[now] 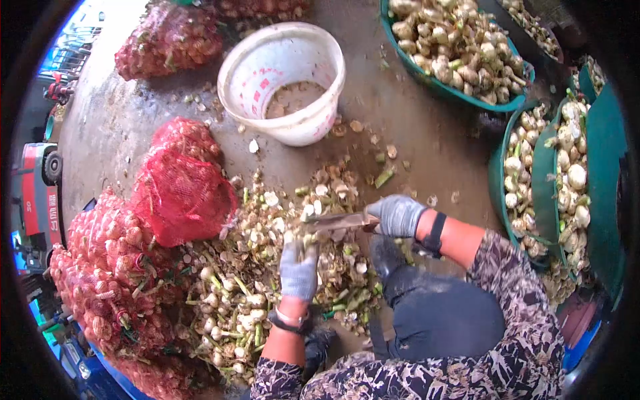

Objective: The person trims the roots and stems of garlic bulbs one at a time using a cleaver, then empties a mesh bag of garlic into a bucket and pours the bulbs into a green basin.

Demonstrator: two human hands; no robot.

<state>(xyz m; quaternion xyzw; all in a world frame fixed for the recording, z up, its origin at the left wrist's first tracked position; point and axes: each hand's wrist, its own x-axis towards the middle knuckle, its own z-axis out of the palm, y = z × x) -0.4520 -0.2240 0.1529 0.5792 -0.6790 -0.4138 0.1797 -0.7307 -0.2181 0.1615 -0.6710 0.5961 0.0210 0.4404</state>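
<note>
My right hand (398, 215), in a grey glove, is closed around the handle of a knife (337, 221) whose broad blade points left. Close to the blade's tip, my left hand (299, 272), gloved as well, is pinched on a pale garlic bulb (291, 236); the fingers hide part of it. Below and left of that hand lies a pile of garlic bulbs with stems (230, 320). Cut stems, roots and skins (263, 223) cover the floor around both hands.
Red mesh sacks of garlic (107, 267) stand at the left, with another sack (170, 40) farther back. A white tub (293, 127) is ahead. Green tubs of garlic (513, 103) line the right side. A red vehicle (41, 193) is at the far left.
</note>
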